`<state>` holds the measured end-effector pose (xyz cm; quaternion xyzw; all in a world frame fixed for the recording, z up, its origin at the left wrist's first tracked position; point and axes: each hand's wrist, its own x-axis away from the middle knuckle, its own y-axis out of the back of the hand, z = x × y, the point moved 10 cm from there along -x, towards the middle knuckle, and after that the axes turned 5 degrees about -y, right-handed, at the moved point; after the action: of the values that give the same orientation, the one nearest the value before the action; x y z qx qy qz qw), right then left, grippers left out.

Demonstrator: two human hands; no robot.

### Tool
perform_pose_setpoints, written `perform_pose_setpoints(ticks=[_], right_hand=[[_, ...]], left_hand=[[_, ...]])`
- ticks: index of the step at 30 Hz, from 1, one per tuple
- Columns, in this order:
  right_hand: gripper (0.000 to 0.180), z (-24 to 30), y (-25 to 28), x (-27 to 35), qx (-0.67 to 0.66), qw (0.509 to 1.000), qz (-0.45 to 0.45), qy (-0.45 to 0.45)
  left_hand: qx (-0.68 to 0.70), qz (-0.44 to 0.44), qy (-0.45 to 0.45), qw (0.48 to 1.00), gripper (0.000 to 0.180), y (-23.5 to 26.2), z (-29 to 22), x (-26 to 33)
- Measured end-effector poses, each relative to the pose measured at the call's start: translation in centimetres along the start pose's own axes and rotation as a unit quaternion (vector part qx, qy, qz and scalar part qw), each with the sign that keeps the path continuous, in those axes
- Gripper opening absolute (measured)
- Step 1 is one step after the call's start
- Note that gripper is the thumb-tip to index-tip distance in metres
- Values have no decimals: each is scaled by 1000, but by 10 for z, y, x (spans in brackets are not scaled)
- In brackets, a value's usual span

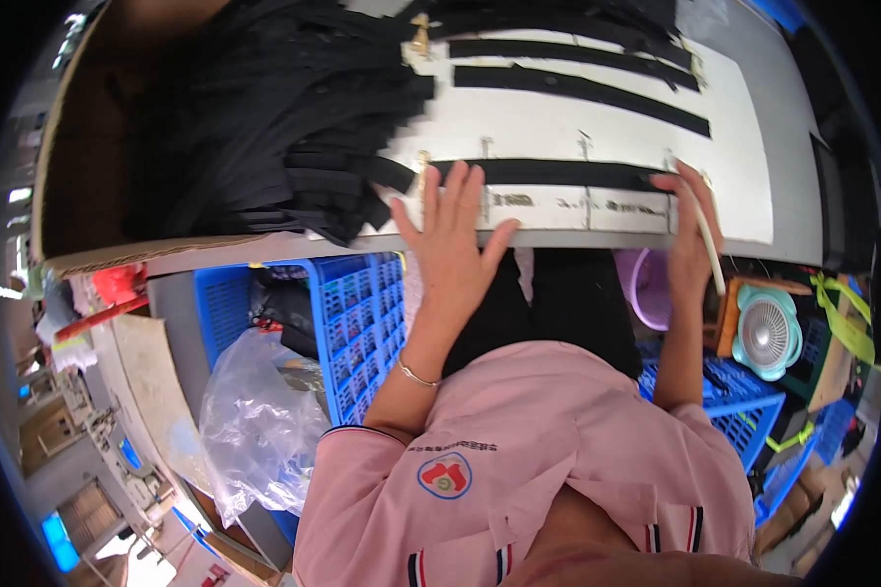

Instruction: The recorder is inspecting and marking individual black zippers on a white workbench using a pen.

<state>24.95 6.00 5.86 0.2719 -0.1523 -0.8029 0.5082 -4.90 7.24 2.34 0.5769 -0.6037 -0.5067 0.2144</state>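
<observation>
A black fabric strip (558, 174) lies straight across a white marked board (729, 181) on the table. My left hand (448, 220) rests with fingers spread at the strip's left end, its fingertips touching it. At the right end, my right hand (692, 230) has its index finger and thumb close to the strip's tip. A slim, curved, cream-coloured stick (708, 238) runs along that hand and is held in it; its exact kind does not show. Further back on the board lie two more black strips, a nearer one (582, 95) and a farther one (573, 55).
A big pile of black strips (294, 127) fills an open cardboard box (78, 230) at left. Below the table edge stand a blue crate (362, 323) with a clear plastic bag (259, 411) beside it, a purple basin (646, 289), a turquoise fan (766, 333) and another blue crate (744, 401).
</observation>
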Motion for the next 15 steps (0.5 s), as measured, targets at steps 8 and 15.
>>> perform_pose_setpoints(ticks=[8,15], right_hand=[[19,50,-120,-9,-285,937,177,-95],[19,54,-172,1,-235,948,211,-44]], left_hand=[[-5,1,0,1000,69,-3,-1,1],[3,-1,9,1000,68,-2,-1,3]])
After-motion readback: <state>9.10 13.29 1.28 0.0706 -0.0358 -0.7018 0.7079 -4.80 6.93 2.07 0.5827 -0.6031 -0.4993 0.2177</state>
